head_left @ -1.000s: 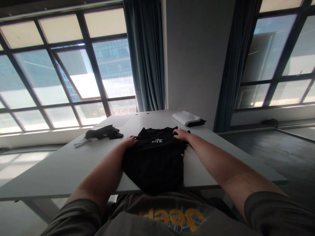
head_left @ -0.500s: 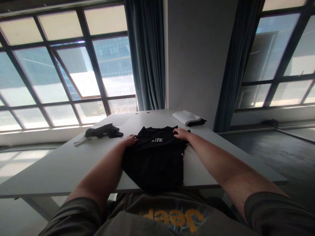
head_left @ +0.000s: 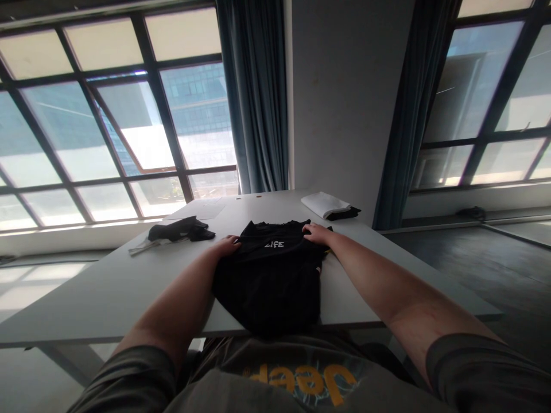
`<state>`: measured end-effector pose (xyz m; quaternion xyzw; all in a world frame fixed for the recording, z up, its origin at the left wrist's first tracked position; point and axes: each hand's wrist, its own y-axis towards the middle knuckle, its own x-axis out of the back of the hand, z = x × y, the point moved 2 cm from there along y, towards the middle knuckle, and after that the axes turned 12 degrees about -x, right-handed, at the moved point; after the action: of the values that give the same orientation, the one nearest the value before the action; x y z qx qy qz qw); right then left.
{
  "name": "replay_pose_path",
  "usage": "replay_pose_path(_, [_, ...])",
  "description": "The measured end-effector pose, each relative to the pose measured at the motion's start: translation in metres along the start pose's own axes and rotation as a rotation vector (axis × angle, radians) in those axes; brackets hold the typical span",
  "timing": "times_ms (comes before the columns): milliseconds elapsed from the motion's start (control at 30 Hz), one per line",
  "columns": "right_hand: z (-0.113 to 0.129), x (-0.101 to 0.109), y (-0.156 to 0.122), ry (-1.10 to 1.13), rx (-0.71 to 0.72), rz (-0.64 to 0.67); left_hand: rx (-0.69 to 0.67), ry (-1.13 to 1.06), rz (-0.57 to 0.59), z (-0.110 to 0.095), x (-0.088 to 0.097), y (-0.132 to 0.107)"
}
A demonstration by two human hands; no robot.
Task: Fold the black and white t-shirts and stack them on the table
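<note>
I have my left hand point(head_left: 227, 246) and right hand point(head_left: 316, 233) well apart, each laid flat on an upper corner of the black T-shirt point(head_left: 271, 275), neither closed around cloth; the shirt lies in the middle of the white table point(head_left: 107, 287), its hem drooping over the near edge. I judge it light, limp and creasable on that smooth top, best pinched at the shoulder seams or side edges.

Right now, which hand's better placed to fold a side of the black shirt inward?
Probably the right hand: it lies on the black shirt at its far right corner. The left hand rests only at the left edge. Close call.
</note>
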<state>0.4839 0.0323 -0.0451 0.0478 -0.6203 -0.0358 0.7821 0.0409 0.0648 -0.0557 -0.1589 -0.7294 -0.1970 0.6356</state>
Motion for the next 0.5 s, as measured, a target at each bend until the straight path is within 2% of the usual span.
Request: replay_pose_path(500, [-0.0009,-0.0018,0.0033,-0.025,0.022,-0.032,-0.007,0.007,-0.002,0.0017,-0.0012,0.0009])
